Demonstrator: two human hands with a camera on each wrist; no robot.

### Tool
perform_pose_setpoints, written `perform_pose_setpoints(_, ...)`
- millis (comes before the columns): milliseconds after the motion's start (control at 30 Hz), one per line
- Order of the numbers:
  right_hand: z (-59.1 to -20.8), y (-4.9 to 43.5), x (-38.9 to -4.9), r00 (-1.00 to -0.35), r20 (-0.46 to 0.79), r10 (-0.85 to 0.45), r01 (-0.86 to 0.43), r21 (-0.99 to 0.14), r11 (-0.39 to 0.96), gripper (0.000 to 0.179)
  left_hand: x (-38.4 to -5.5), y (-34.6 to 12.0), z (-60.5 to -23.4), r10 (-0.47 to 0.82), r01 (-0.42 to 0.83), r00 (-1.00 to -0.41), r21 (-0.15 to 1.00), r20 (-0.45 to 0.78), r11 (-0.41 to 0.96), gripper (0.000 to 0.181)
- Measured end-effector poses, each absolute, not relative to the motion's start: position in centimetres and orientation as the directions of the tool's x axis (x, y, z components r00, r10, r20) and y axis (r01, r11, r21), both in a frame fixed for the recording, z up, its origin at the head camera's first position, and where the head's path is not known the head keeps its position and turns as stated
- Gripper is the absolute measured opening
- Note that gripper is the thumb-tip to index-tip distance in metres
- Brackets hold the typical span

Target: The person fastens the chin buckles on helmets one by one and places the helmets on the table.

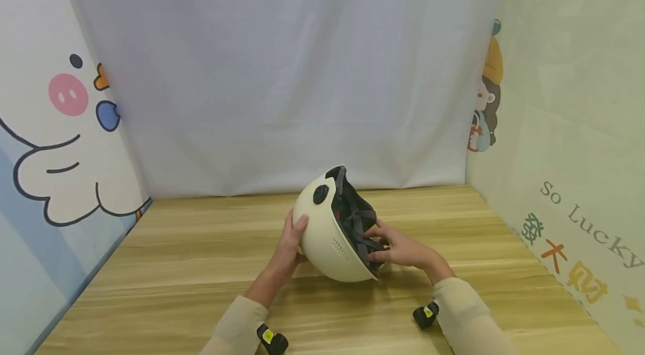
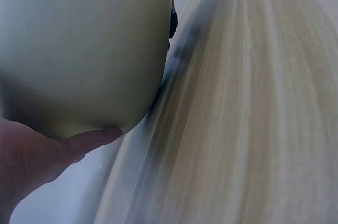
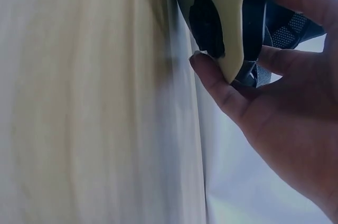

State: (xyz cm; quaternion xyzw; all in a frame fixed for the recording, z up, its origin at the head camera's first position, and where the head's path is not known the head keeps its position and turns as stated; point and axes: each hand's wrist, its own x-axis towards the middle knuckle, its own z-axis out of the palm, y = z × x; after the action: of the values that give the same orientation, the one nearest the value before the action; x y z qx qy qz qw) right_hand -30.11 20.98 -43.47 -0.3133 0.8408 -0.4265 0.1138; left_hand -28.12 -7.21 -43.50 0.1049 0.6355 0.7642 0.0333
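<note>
A cream-white helmet is tilted on its side over the wooden table, its dark lined opening turned to the right. Black straps cross that opening, and a round black disc sits on the shell. My left hand grips the rounded outside of the shell from the left; its far fingers are partly hidden. At the opening, my right hand holds the rim. The right wrist view shows the thumb outside the rim beside a black disc and the other fingers inside against the lining.
The wood-grain table spreads around the helmet. A pale curtain hangs along its back edge. Printed panels stand at both sides, with a cartoon on the left panel and lettering on the right panel.
</note>
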Motion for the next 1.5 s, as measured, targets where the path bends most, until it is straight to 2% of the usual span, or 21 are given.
perform_pose_setpoints(233, -43.7, 20.6, -30.4, -0.79, 0.082, -0.608, -0.444, -0.76, 0.475, 0.052, -27.8, -7.2, -43.3, 0.187, 0.106, -0.973, 0.982, 0.135, -0.156, 0.069)
perform_pose_setpoints(500, -43.9, 20.5, -30.5, -0.803, 0.077, -0.591, -0.415, -0.784, 0.462, 0.061, -27.9, -7.2, -43.4, 0.18, 0.117, -0.973, 0.981, 0.144, -0.154, 0.072)
perform_pose_setpoints(733, -43.6, 20.5, -30.5, -0.759, 0.071, -0.647, -0.416, -0.817, 0.398, 0.061, -28.2, -7.5, -43.4, 0.298, 0.064, -0.94, 0.945, 0.165, -0.321, 0.059)
perform_pose_setpoints(867, -43.6, 20.6, -30.6, -0.746, 0.063, -0.663, -0.398, -0.84, 0.368, 0.063, -28.2, -7.7, -43.5, 0.347, 0.036, -0.921, 0.925, 0.177, -0.377, 0.058)
perform_pose_setpoints(1133, -43.8, 20.6, -30.7, -0.743, 0.055, -0.667, -0.389, -0.846, 0.363, 0.066, -28.2, -7.4, -44.1, 0.295, -0.028, -0.951, 0.926, 0.091, -0.376, 0.072)
perform_pose_setpoints(1333, -43.8, 20.6, -30.8, -0.74, 0.057, -0.67, -0.403, -0.835, 0.375, 0.065, -28.2, -7.0, -44.5, 0.215, -0.025, -0.975, 0.92, 0.064, -0.391, 0.066)
perform_pose_setpoints(1500, -43.9, 20.6, -30.8, -0.738, 0.057, -0.672, -0.403, -0.836, 0.372, 0.066, -28.4, -7.0, -44.9, 0.217, -0.008, -0.973, 0.924, 0.081, -0.382, 0.065)
